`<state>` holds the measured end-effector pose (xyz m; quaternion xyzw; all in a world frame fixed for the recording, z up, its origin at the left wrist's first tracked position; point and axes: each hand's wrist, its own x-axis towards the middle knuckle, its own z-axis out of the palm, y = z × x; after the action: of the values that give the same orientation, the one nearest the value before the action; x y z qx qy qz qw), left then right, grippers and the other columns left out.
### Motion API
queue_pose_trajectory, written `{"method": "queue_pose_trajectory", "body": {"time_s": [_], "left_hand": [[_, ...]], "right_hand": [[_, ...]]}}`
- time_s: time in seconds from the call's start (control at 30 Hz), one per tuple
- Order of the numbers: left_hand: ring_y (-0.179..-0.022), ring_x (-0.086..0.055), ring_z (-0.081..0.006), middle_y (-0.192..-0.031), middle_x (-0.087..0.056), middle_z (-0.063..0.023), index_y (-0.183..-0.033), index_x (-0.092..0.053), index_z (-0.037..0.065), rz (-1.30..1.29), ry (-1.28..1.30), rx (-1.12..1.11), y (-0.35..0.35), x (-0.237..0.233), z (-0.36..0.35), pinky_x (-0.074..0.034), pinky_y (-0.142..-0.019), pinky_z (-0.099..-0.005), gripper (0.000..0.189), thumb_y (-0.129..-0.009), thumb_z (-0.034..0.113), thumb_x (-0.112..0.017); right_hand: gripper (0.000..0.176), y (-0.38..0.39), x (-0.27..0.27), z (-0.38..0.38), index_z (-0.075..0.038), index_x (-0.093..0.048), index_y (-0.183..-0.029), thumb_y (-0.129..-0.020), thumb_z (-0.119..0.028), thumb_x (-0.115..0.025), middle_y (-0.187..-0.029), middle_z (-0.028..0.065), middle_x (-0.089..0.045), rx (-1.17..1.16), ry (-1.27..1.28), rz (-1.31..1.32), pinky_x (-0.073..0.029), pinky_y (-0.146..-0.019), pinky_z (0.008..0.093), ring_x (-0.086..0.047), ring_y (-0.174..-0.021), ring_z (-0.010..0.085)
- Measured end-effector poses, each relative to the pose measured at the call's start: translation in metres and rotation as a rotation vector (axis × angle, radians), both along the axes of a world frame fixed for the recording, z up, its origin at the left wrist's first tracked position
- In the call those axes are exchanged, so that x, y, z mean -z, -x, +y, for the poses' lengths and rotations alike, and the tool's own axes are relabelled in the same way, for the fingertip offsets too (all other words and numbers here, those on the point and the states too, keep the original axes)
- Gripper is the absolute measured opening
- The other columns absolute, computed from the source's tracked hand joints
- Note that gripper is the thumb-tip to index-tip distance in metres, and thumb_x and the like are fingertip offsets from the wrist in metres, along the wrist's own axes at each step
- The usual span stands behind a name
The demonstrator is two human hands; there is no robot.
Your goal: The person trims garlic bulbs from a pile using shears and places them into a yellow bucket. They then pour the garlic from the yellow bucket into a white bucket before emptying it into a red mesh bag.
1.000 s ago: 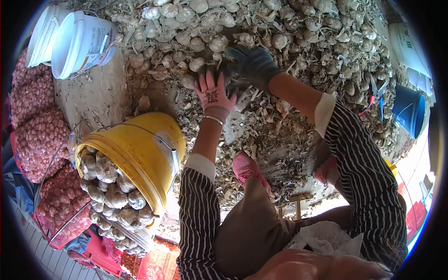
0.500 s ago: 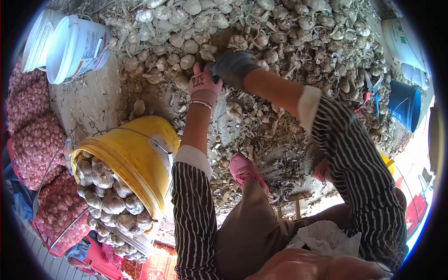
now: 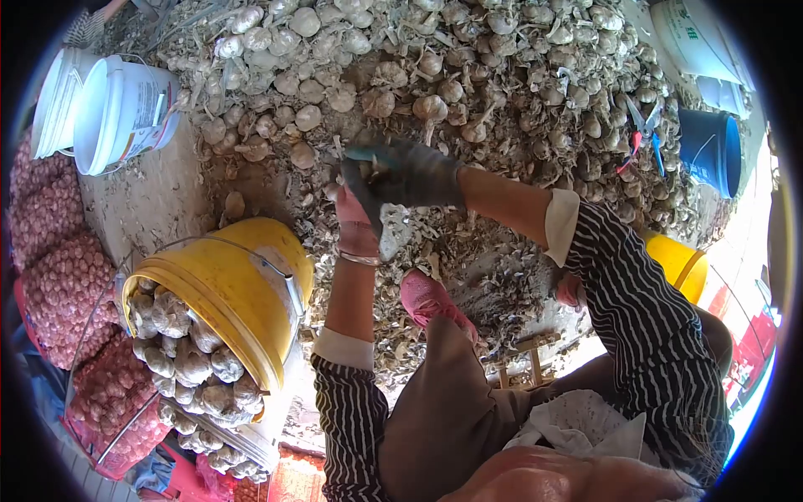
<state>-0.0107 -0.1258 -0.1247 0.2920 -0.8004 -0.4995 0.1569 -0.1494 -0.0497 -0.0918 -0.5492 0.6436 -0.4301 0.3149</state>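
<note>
My left hand [image 3: 357,211], in a pink glove, is closed, its fingers largely covered by a dark, blurred shape. My right hand [image 3: 418,174], in a dark grey glove with a teal patch, is curled right against it from the right. Whatever lies between the two hands is too blurred to name. Garlic bulbs [image 3: 431,109] with dry stalks are heaped just beyond the hands. Loose peelings [image 3: 477,251] cover the ground under and beside them.
A tipped yellow bucket [image 3: 226,276] holding garlic stands at the left, near red net sacks [image 3: 71,284]. White buckets [image 3: 104,117] are at upper left. Red-and-blue-handled shears [image 3: 644,138] lie on the heap beside a blue bucket [image 3: 709,152]. A pink shoe [image 3: 427,294] is below.
Both hands have drawn back from the heap's edge toward my body. My right hand now overlaps the left one's fingers more. The camera view has shifted slightly.
</note>
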Motion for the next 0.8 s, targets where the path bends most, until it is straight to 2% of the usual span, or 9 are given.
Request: {"method": "queue_pose_trajectory", "body": {"time_s": [0.1, 0.17, 0.27, 0.3, 0.33, 0.4, 0.63, 0.73, 0.8], "left_hand": [[-0.094, -0.062, -0.0193, -0.110, -0.059, -0.0109, -0.111, -0.050, 0.002, -0.192, -0.043, 0.101, 0.006, -0.040, 0.043, -0.055, -0.072, -0.0361, 0.019, -0.093, 0.006, -0.048], [-0.099, -0.061, -0.0197, -0.118, -0.057, -0.0107, -0.123, -0.048, 0.001, -0.101, -1.030, -0.137, 0.010, -0.047, 0.073, -0.053, -0.080, -0.0338, 0.029, -0.096, 0.011, -0.046], [-0.105, -0.059, -0.0224, -0.127, -0.054, -0.0134, -0.132, -0.045, 0.002, 0.060, -1.345, 0.070, 0.010, -0.026, 0.126, -0.049, -0.092, -0.0333, 0.040, -0.097, 0.021, -0.046], [-0.111, -0.057, -0.0282, -0.132, -0.051, -0.0169, -0.132, -0.048, 0.002, -0.290, -0.868, 0.243, 0.019, -0.068, 0.130, -0.044, -0.098, -0.0352, 0.045, -0.094, 0.026, -0.051], [-0.111, -0.057, -0.0282, -0.132, -0.051, -0.0169, -0.132, -0.048, 0.002, -0.275, -0.874, 0.283, 0.018, -0.072, 0.143, -0.044, -0.098, -0.0352, 0.045, -0.094, 0.026, -0.051], [-0.117, -0.052, -0.0317, -0.132, -0.050, -0.0162, -0.128, -0.050, -0.001, -0.219, -0.197, 0.357, 0.017, -0.058, 0.164, -0.041, -0.100, -0.0396, 0.044, -0.091, 0.024, -0.056], [-0.108, -0.058, -0.0327, -0.117, -0.061, -0.0199, -0.121, -0.057, -0.002, -0.412, -0.379, 0.016, -0.014, 0.014, 0.144, -0.047, -0.092, -0.0388, 0.044, -0.089, 0.027, -0.059], [-0.105, -0.061, -0.0282, -0.114, -0.063, -0.0184, -0.118, -0.059, -0.005, -0.521, -0.232, 0.049, -0.018, 0.021, 0.144, -0.048, -0.088, -0.0356, 0.043, -0.091, 0.028, -0.057], [-0.105, -0.061, -0.0283, -0.112, -0.064, -0.0193, -0.119, -0.058, -0.005, -0.477, -0.253, 0.288, -0.015, -0.016, 0.140, -0.048, -0.088, -0.0356, 0.045, -0.090, 0.030, -0.058]], "right_hand": [[0.048, 0.006, -0.004, 0.042, -0.018, -0.055, -0.122, -0.078, -0.027, -0.070, -0.109, 0.0113, -0.064, 0.005, -0.185, -0.309, -0.049, -0.089, 0.0404, -0.061, -0.102, 0.0309], [0.047, 0.024, -0.039, 0.072, -0.018, -0.057, -0.121, -0.078, -0.026, -0.071, -0.111, 0.0117, -0.063, -0.039, -0.543, -0.128, -0.048, -0.091, 0.0397, -0.060, -0.106, 0.0292], [0.040, 0.076, -0.094, 0.140, -0.017, -0.060, -0.118, -0.080, -0.023, -0.070, -0.111, 0.0133, -0.063, -0.176, -0.420, 0.102, -0.048, -0.091, 0.0399, -0.060, -0.106, 0.0300], [0.039, 0.099, -0.116, 0.168, -0.015, -0.060, -0.118, -0.081, -0.021, -0.069, -0.112, 0.0134, -0.063, -0.154, -0.451, 0.158, -0.048, -0.091, 0.0384, -0.060, -0.106, 0.0285], [0.037, 0.117, -0.141, 0.202, -0.014, -0.061, -0.117, -0.081, -0.019, -0.069, -0.112, 0.0135, -0.063, -0.129, -0.491, 0.213, -0.049, -0.091, 0.0370, -0.060, -0.106, 0.0269], [0.036, 0.138, -0.192, 0.280, -0.011, -0.061, -0.117, -0.082, -0.011, -0.067, -0.111, 0.0117, -0.063, 0.180, -0.511, 0.033, -0.050, -0.089, 0.0335, -0.061, -0.104, 0.0215], [0.046, 0.121, -0.267, 0.533, -0.009, -0.056, -0.122, -0.077, -0.008, -0.066, -0.122, 0.0167, -0.053, 0.707, -0.855, 0.404, -0.047, -0.093, 0.0349, -0.055, -0.111, 0.0315], [0.059, 0.090, -0.276, 0.539, -0.013, -0.048, -0.132, -0.077, -0.014, -0.067, -0.138, 0.0181, -0.042, 0.615, -1.183, 0.771, -0.042, -0.102, 0.0390, -0.047, -0.122, 0.0356], [0.062, 0.102, -0.281, 0.513, -0.014, -0.043, -0.136, -0.079, -0.021, -0.066, -0.142, 0.0160, -0.039, 0.613, -0.994, 0.798, -0.040, -0.104, 0.0411, -0.043, -0.126, 0.0363]]}}
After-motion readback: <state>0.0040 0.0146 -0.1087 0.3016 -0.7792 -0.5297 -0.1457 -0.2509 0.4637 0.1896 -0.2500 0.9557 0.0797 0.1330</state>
